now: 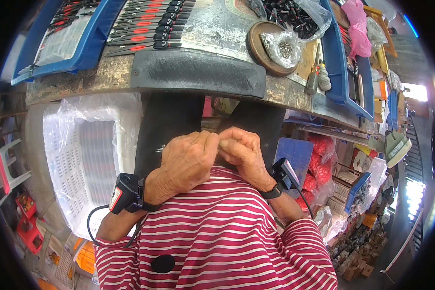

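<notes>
Both my hands meet in front of my striped shirt, above my lap. My left hand (188, 157) is closed, its back turned up and its fingers curled out of sight. A small shiny metal bit (160, 149) shows beside its outer edge; whether the hand holds it cannot be made out. My right hand (241, 150) is closed too, thumb and forefinger pinched together against the left fingers. Anything between the fingertips is hidden. On the bench ahead lies a row of slim pieces (145, 31) with red middles and black ends.
A dark curved pad (198, 72) lines the bench's front edge. A round wooden dish (256, 41) bears a plastic bag of small metal parts (286, 50). Near it lies a screwdriver-like tool (313, 79). Blue trays (84, 50) flank the bench; a plastic-lined white basket (72, 159) stands left.
</notes>
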A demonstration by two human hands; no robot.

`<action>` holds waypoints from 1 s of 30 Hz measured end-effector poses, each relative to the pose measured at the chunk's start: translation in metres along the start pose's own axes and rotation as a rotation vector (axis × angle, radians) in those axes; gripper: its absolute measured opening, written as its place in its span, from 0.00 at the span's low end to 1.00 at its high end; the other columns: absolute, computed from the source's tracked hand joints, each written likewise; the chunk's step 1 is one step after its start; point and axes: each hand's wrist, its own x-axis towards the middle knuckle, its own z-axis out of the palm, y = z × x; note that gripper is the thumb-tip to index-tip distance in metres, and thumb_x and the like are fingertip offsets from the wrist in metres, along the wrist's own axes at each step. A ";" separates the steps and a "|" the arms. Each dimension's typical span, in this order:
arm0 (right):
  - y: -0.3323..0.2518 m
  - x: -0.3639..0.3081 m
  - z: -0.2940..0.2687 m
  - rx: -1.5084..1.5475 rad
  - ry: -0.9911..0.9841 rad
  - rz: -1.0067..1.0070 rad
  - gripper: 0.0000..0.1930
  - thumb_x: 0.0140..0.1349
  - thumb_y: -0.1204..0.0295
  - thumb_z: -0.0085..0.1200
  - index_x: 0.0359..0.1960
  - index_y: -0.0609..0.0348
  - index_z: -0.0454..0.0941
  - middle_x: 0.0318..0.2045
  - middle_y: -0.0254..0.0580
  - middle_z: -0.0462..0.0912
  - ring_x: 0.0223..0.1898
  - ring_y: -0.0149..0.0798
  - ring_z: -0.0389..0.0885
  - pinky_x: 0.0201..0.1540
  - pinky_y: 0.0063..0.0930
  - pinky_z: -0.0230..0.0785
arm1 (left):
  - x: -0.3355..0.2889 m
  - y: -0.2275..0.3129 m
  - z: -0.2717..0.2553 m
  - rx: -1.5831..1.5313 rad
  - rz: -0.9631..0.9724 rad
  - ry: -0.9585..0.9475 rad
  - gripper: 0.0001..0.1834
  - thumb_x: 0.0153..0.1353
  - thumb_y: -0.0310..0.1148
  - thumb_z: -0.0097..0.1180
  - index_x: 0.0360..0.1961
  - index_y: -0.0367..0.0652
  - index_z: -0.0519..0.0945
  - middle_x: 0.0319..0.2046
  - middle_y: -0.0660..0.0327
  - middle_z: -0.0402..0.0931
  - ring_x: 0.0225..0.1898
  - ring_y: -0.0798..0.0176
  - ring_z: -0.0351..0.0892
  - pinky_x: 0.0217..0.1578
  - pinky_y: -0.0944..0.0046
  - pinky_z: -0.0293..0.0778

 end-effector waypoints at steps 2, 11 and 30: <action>-0.002 0.001 -0.003 0.074 -0.034 0.038 0.08 0.62 0.74 0.50 0.36 0.68 0.77 0.21 0.33 0.75 0.17 0.19 0.61 0.20 0.14 0.50 | 0.000 -0.001 0.000 -0.019 -0.024 0.019 0.09 0.47 0.24 0.58 0.29 0.38 0.70 0.22 0.56 0.73 0.26 0.57 0.78 0.26 0.61 0.73; 0.001 0.002 -0.001 -0.035 0.041 -0.191 0.10 0.65 0.72 0.50 0.40 0.69 0.75 0.23 0.38 0.78 0.19 0.21 0.65 0.23 0.14 0.58 | 0.003 -0.001 0.002 -0.333 -0.244 0.043 0.10 0.51 0.27 0.59 0.33 0.36 0.71 0.23 0.50 0.76 0.26 0.48 0.78 0.24 0.54 0.71; -0.021 0.007 -0.009 -0.176 0.053 -0.271 0.10 0.66 0.69 0.50 0.40 0.64 0.77 0.22 0.35 0.78 0.20 0.22 0.69 0.22 0.15 0.60 | 0.020 0.002 -0.017 -0.990 -0.588 -0.103 0.06 0.59 0.22 0.48 0.38 0.34 0.69 0.20 0.63 0.73 0.20 0.77 0.65 0.20 0.76 0.61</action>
